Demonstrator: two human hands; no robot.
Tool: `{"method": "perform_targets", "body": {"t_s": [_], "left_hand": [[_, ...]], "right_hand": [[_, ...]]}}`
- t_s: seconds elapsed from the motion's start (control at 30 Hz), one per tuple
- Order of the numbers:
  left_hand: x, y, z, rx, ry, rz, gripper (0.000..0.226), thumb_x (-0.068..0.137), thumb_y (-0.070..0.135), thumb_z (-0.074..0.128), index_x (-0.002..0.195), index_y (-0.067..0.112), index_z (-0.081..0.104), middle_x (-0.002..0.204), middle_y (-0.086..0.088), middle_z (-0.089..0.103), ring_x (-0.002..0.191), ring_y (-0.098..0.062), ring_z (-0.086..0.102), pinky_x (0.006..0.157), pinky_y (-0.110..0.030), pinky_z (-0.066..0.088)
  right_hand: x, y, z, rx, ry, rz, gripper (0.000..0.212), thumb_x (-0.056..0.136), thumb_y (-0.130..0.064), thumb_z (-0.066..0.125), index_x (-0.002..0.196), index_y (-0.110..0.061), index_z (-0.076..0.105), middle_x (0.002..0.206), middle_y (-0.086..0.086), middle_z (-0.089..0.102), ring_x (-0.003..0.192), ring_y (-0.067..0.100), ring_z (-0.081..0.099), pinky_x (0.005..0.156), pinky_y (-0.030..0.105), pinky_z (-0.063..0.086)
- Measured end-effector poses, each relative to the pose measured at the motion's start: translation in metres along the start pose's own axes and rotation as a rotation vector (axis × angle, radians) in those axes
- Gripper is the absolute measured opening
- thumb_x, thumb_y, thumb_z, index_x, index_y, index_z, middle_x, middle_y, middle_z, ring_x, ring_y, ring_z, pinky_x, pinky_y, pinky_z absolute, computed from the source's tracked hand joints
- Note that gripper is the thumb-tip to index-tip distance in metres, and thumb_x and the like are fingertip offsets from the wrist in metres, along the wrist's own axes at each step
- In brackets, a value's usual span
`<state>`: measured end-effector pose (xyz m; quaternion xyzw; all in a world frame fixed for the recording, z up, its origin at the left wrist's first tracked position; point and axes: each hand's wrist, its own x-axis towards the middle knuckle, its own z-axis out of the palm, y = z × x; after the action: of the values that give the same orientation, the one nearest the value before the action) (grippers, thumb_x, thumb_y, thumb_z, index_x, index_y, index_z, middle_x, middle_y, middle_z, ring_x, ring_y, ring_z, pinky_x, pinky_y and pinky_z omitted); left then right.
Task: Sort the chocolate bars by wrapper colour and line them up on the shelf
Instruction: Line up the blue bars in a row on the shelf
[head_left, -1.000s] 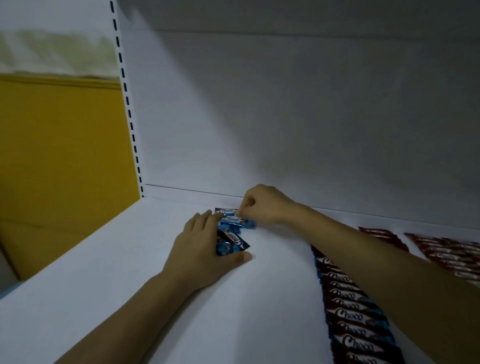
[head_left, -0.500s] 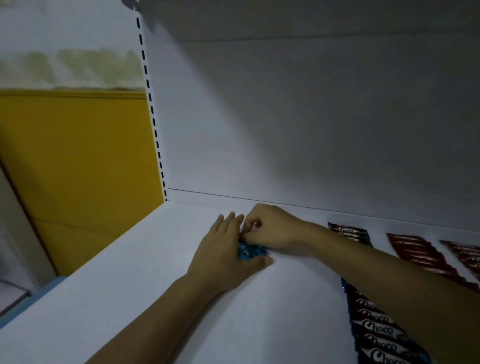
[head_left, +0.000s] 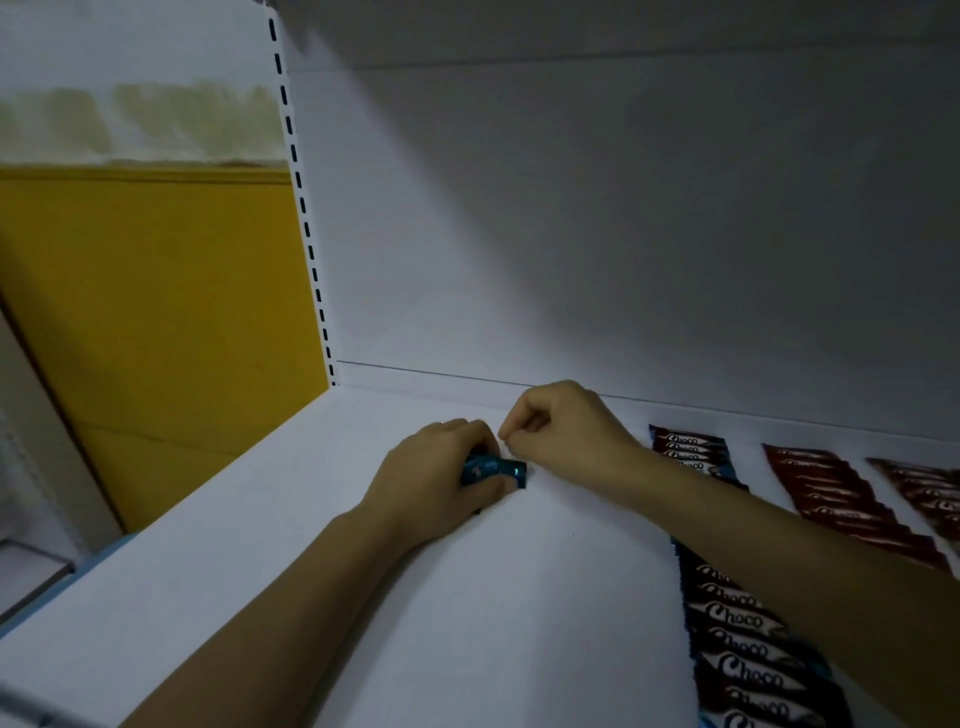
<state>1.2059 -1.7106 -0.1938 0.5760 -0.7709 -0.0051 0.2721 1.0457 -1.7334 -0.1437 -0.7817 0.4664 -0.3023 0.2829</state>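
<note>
The left hand (head_left: 436, 470) clamps shiny blue-wrapped chocolate bars (head_left: 496, 469) on the white shelf (head_left: 363, 597); the right hand (head_left: 566, 431) curls beside them, seemingly empty. A loosened grip could let the slick wrappers slide askew.

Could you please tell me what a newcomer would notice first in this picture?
Probably the two hands in the middle of the white shelf: the left hand grips blue bars, with the curled right hand just behind. Next come the rows of brown bars and red bars lined up at the right, and the yellow wall at the left.
</note>
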Motion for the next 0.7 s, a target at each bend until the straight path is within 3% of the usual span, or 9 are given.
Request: {"method": "perform_targets", "body": {"t_s": [0.1,0.2,0.3,0.4,0.5,0.57,0.7], "left_hand": [[0.001,-0.002,-0.001,-0.032,0.013,-0.007,0.026,0.083,0.043,0.068,0.098,0.026,0.056,0.089,0.01,0.065,0.077,-0.012,0.059,0.069,-0.034,0.051],[0.002,-0.001,-0.001,-0.166,0.066,-0.062,0.022,0.079,0.031,0.074,0.092,0.023,0.058,0.081,0.009,0.068,0.069,-0.009,0.062,0.066,-0.035,0.053],[0.005,-0.002,-0.006,-0.453,0.201,-0.196,0.02,0.078,0.024,0.077,0.088,0.019,0.061,0.083,0.006,0.066,0.069,-0.008,0.063,0.059,-0.023,0.053],[0.006,0.003,-0.009,-0.828,0.306,-0.313,0.018,0.079,0.022,0.077,0.086,0.017,0.061,0.083,0.0,0.068,0.069,-0.008,0.065,0.058,-0.017,0.051],[0.007,0.008,-0.01,-1.094,0.371,-0.37,0.013,0.081,0.018,0.073,0.087,0.015,0.062,0.08,0.002,0.071,0.069,-0.006,0.067,0.059,-0.016,0.05],[0.008,0.008,-0.011,-1.129,0.408,-0.393,0.013,0.082,0.019,0.072,0.09,0.015,0.062,0.079,0.004,0.071,0.069,-0.006,0.067,0.058,-0.016,0.05],[0.008,0.006,-0.01,-1.038,0.444,-0.351,0.014,0.083,0.017,0.073,0.091,0.017,0.062,0.084,0.003,0.069,0.071,-0.002,0.067,0.058,-0.014,0.05]], "right_hand": [[-0.005,0.006,-0.005,0.016,-0.015,-0.003,0.012,0.084,-0.004,0.062,0.083,-0.012,0.071,0.068,-0.013,0.061,0.059,-0.002,0.055,0.051,0.006,0.04],[-0.01,0.011,-0.003,0.002,-0.027,-0.007,0.017,0.084,-0.003,0.06,0.08,-0.017,0.07,0.072,-0.005,0.065,0.068,0.009,0.06,0.061,0.018,0.05],[-0.014,0.014,0.001,0.03,-0.025,0.016,0.015,0.083,-0.005,0.062,0.08,-0.017,0.068,0.08,0.009,0.069,0.077,0.023,0.064,0.076,0.036,0.054],[-0.017,0.01,0.011,0.057,-0.098,0.029,0.013,0.08,-0.012,0.068,0.091,-0.02,0.067,0.082,0.001,0.067,0.079,0.017,0.064,0.082,0.038,0.054],[-0.018,-0.003,0.015,0.224,-0.313,0.096,0.06,0.067,-0.031,0.084,0.118,-0.024,0.054,0.096,0.0,0.071,0.088,0.016,0.069,0.082,0.037,0.056],[-0.019,-0.011,0.017,0.278,-0.371,0.126,0.074,0.063,-0.034,0.086,0.124,-0.024,0.046,0.099,0.001,0.072,0.089,0.016,0.07,0.076,0.032,0.056],[-0.021,-0.021,0.023,0.439,-0.264,0.195,0.046,0.08,-0.011,0.074,0.119,-0.01,0.05,0.088,0.011,0.074,0.074,0.02,0.072,0.068,0.024,0.057]]}}
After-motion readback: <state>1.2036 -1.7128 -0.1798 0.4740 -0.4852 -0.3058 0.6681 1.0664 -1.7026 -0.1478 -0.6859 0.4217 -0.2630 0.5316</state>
